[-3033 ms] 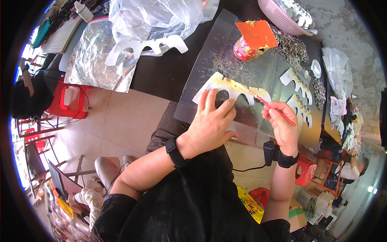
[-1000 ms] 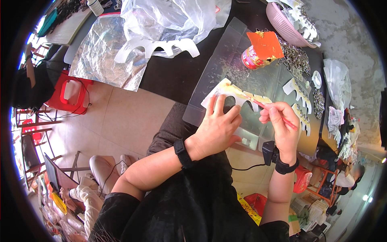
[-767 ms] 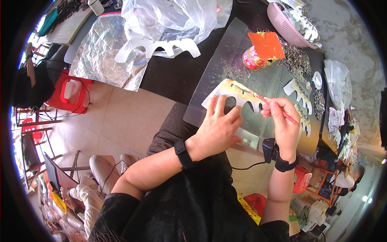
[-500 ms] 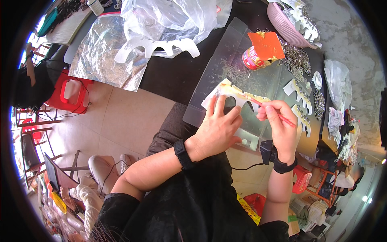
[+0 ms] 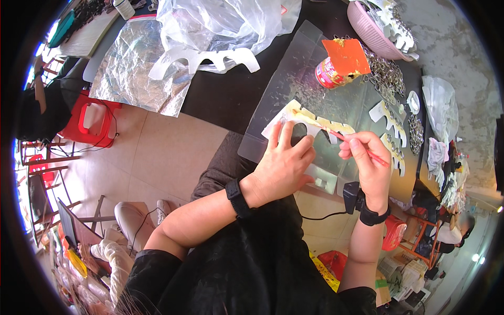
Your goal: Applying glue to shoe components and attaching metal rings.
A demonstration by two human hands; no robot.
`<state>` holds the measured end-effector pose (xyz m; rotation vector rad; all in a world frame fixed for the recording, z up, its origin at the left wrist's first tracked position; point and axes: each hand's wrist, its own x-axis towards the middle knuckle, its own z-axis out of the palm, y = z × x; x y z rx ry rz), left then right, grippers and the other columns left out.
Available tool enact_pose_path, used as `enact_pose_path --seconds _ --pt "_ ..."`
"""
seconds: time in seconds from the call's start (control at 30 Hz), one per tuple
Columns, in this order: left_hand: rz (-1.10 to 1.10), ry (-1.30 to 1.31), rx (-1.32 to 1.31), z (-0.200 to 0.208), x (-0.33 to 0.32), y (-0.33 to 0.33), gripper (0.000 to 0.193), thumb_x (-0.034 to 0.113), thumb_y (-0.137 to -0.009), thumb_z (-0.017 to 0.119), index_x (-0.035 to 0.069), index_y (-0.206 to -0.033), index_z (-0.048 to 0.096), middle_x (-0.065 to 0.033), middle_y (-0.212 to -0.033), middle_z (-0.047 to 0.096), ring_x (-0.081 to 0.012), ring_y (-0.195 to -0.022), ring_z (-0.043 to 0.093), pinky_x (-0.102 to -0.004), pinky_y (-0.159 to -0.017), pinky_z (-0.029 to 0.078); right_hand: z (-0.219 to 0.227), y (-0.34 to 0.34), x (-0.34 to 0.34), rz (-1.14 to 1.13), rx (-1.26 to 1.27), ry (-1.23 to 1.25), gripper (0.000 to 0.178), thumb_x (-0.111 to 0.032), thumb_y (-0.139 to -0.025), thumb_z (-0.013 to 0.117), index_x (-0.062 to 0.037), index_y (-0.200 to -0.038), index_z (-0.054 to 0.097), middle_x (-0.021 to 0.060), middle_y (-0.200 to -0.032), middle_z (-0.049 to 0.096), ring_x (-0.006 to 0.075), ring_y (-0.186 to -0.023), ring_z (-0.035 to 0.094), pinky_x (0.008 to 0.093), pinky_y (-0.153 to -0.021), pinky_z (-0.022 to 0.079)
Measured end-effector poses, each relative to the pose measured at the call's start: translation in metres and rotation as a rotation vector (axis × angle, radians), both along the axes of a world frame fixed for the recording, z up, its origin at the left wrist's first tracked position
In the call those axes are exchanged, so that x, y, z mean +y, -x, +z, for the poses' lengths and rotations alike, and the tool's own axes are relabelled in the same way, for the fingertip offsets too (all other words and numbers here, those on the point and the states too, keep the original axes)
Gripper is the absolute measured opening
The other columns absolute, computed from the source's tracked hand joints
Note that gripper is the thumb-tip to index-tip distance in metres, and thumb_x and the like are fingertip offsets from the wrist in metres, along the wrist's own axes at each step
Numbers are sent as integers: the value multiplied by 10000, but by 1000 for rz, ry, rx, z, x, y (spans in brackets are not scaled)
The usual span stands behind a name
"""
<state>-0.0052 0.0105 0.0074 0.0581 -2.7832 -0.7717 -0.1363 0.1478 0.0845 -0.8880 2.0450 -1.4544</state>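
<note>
My left hand (image 5: 283, 165) lies with fingers spread on the near edge of a white piece with arched cut-outs (image 5: 277, 119), pressing it to a clear sheet (image 5: 265, 113). Yellowish paste coats the far side of that piece. Between the thumb and fingers of my right hand (image 5: 370, 157) is a thin red stick (image 5: 376, 158); its tip touches or hovers just above the coated strip. Beyond the hands stands a red printed can (image 5: 326, 74), with an orange flap (image 5: 347, 56) smeared with paste on its top.
Metal chains (image 5: 387, 79) and more arched pieces (image 5: 389, 123) lie to the right. A pink basket (image 5: 362, 23) stands at the far right. Plastic bags (image 5: 220, 26), silvery film (image 5: 139, 68) and another white arched piece (image 5: 197, 59) are at the far left.
My right hand has shifted slightly right with the red stick, whose tip has slid along the coated strip. My left hand has stayed almost still on the white piece.
</note>
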Motion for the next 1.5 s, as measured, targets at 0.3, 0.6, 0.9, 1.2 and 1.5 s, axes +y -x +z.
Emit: enact_pose_path --seconds 0.3,0.6,0.9,1.2,1.5 --pt "-1 -12 5 1 -1 0 588 371 -663 796 72 -1121 581 -67 -1273 462 -412 -1268 323 -587 -1078 237 25 16 30 -98 -125 254 190 -142 -981 514 24 -995 604 97 -830 648 144 -698 613 278 -666 516" --pt "-2 -41 17 -1 0 1 577 359 -669 795 74 -1123 583 -68 -1273 463 -426 -1272 316 -588 -1080 234 -1 8 6 -6 -118 87 150 -109 -971 541 22 -1005 605 77 -841 653 120 -720 618 256 -679 510" --pt "-20 -53 50 2 -2 -1 570 352 -659 796 64 -1106 590 -75 -1250 480 -430 -1261 318 -591 -1073 241 30 41 36 -259 -60 319 242 -226 -994 506 1 -994 589 68 -757 593 145 -639 570 269 -571 451" --pt "-32 -39 42 2 -2 3 590 334 -653 803 59 -1129 588 -78 -1276 471 -430 -1256 323 -617 -1058 230 40 68 7 -424 -37 222 286 -289 -969 562 -9 -949 617 47 -755 633 105 -613 592 230 -568 478" --pt "-44 5 60 8 -5 1 590 307 -636 812 38 -1117 603 -91 -1263 488 -424 -1228 343 -586 -1061 228 14 79 -37 -224 -137 153 145 -172 -937 616 -39 -993 622 26 -825 646 83 -710 622 225 -635 520"
